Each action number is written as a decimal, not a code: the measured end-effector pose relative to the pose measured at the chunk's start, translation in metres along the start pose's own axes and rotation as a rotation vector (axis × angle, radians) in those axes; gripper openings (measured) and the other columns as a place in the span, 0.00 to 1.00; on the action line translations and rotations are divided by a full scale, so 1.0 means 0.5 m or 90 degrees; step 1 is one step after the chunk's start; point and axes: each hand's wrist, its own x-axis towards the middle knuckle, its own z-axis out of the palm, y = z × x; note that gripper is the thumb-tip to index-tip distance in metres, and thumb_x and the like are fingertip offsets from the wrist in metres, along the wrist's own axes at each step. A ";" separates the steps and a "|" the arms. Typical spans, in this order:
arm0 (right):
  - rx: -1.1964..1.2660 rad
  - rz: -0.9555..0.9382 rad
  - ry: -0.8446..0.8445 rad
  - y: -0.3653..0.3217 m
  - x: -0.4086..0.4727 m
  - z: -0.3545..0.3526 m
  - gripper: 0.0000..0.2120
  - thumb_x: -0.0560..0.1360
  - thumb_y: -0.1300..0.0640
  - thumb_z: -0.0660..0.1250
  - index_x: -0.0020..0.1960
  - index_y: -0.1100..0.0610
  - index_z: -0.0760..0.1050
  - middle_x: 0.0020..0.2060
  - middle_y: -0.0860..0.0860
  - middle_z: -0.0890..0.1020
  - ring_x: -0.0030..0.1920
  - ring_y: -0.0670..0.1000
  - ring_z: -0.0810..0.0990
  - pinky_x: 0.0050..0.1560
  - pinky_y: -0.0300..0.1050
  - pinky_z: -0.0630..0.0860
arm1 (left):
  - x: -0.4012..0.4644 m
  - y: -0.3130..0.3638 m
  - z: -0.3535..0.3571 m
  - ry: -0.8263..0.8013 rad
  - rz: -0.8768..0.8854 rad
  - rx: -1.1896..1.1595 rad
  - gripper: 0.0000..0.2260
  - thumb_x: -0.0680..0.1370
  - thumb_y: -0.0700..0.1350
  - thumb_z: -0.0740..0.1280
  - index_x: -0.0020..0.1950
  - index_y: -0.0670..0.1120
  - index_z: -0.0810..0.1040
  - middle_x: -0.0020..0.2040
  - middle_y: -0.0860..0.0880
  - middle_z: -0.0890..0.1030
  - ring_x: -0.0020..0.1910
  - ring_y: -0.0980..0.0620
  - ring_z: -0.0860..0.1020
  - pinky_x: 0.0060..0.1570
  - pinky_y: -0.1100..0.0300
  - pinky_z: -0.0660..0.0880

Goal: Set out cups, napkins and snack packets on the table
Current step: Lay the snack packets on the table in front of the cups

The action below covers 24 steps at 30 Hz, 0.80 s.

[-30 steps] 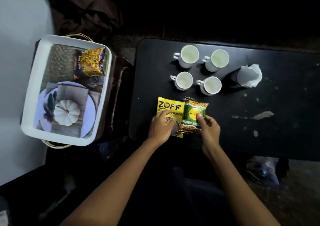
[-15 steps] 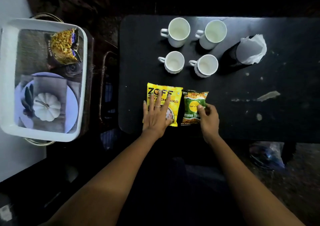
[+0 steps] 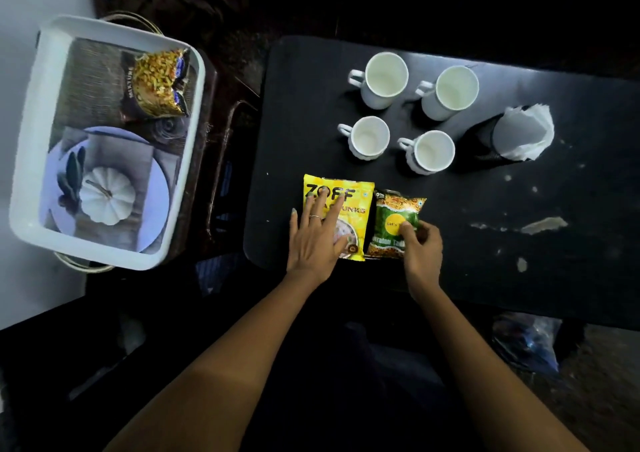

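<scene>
A black table [image 3: 519, 271] fills the 3 o'clock side of the view, and a white tray [image 3: 26, 147] sits well apart at 9 o'clock with a dark snack packet [image 3: 157, 86] lying at its 12 o'clock end. Four white cups [image 3: 384, 79] stand grouped at the table's 12 o'clock part, a napkin holder [image 3: 512, 136] just beside them at 3 o'clock. At 6 o'clock the left hand [image 3: 317, 237] rests flat, fingers spread, on a yellow packet [image 3: 356, 209], while the right hand [image 3: 420, 247] pinches the green packet [image 3: 393, 219] touching it.
</scene>
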 end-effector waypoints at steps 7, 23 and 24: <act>-0.139 -0.137 0.190 -0.052 -0.050 -0.001 0.10 0.74 0.57 0.62 0.54 0.55 0.74 0.55 0.55 0.73 0.59 0.57 0.72 0.62 0.59 0.61 | -0.025 -0.055 -0.060 0.155 -0.091 -0.141 0.21 0.78 0.49 0.61 0.71 0.51 0.65 0.72 0.51 0.66 0.67 0.49 0.67 0.60 0.52 0.68; -0.359 -0.701 -0.175 -0.368 -0.198 0.325 0.09 0.70 0.67 0.66 0.48 0.58 0.78 0.45 0.55 0.78 0.49 0.59 0.74 0.49 0.52 0.68 | -0.022 -0.241 -0.240 0.474 -0.308 -0.536 0.13 0.77 0.35 0.62 0.61 0.43 0.74 0.57 0.44 0.78 0.53 0.45 0.79 0.52 0.51 0.75; -0.378 -0.726 -0.173 -0.396 -0.204 0.353 0.08 0.71 0.65 0.65 0.49 0.57 0.77 0.46 0.55 0.78 0.50 0.58 0.74 0.49 0.51 0.66 | -0.014 -0.253 -0.251 0.491 -0.317 -0.555 0.12 0.77 0.35 0.63 0.60 0.43 0.74 0.58 0.45 0.78 0.55 0.47 0.79 0.53 0.53 0.75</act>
